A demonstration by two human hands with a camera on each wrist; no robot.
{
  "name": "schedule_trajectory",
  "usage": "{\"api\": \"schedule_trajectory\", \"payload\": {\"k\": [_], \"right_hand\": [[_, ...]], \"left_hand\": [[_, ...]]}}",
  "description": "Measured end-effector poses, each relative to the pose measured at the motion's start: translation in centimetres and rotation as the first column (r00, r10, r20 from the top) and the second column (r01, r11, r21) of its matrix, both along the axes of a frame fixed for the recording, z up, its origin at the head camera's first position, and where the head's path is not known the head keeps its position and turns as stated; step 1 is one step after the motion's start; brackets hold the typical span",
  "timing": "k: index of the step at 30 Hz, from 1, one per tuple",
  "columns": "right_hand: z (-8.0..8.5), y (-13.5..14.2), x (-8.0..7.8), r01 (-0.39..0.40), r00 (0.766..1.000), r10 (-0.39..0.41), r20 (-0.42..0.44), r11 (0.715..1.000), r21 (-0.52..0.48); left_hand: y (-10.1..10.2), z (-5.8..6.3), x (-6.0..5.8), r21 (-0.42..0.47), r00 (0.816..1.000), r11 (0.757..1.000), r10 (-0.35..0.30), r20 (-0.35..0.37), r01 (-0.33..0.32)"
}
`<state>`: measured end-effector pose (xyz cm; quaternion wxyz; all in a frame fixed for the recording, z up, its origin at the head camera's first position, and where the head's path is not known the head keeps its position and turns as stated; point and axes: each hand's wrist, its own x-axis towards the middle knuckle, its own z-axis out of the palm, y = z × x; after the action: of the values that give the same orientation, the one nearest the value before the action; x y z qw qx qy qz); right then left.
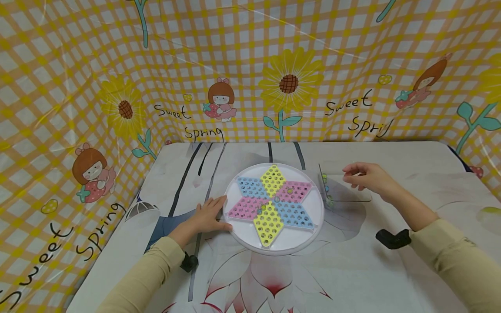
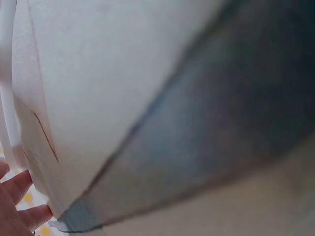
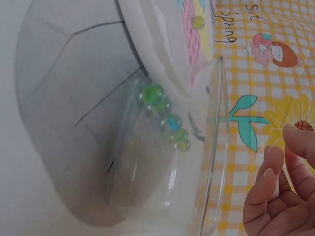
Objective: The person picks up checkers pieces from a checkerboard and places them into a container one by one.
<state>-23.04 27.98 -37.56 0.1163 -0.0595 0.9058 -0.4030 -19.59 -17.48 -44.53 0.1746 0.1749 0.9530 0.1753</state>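
A round white Chinese checkers board (image 1: 238,234) lies on the table, its star in pink, blue and yellow; a few glass marbles sit on it, one a yellowish marble (image 1: 290,191). My left hand (image 1: 209,216) touches the board's left rim with fingers spread; the left wrist view catches just part of that hand (image 2: 19,209). To the board's right stands a clear plastic box (image 3: 147,191), with several green and blue marbles (image 3: 152,94) gathered along one side. Beyond its right edge hovers my right hand (image 1: 365,177), fingers loosely bent, with nothing visible between them.
The table is covered by a white cloth (image 1: 297,282) printed with flowers and dark lines. Yellow checked fabric (image 1: 250,43) hangs behind and on the left side. A black wrist camera (image 1: 392,239) sits by the right sleeve.
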Motion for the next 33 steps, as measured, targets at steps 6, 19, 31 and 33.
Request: {"api": "schedule_trajectory", "payload": {"k": [6, 19, 31, 33], "right_hand": [[0.5, -1.9, -0.3, -0.023, 1.000, 0.023, -0.008, 1.000, -0.016], [0.4, -5.4, -1.1, -0.072, 0.997, 0.069, -0.034, 0.994, -0.088], [-0.4, -8.4, -1.9, -0.104, 0.995, 0.104, -0.005, 0.988, -0.114], [-0.7, -8.8, -2.0, -0.106, 0.994, 0.106, -0.004, 0.987, -0.120]], "left_hand": [[0.0, 0.0, -0.1, 0.003, 1.000, 1.000, 0.006, 0.003, -0.006], [0.1, -0.1, -0.1, 0.004, 1.000, 1.000, 0.009, -0.005, -0.009], [0.0, -0.1, -0.1, 0.008, 1.000, 1.000, 0.004, -0.001, -0.004], [0.0, -0.1, -0.1, 0.008, 1.000, 1.000, 0.004, -0.002, -0.003]]}}
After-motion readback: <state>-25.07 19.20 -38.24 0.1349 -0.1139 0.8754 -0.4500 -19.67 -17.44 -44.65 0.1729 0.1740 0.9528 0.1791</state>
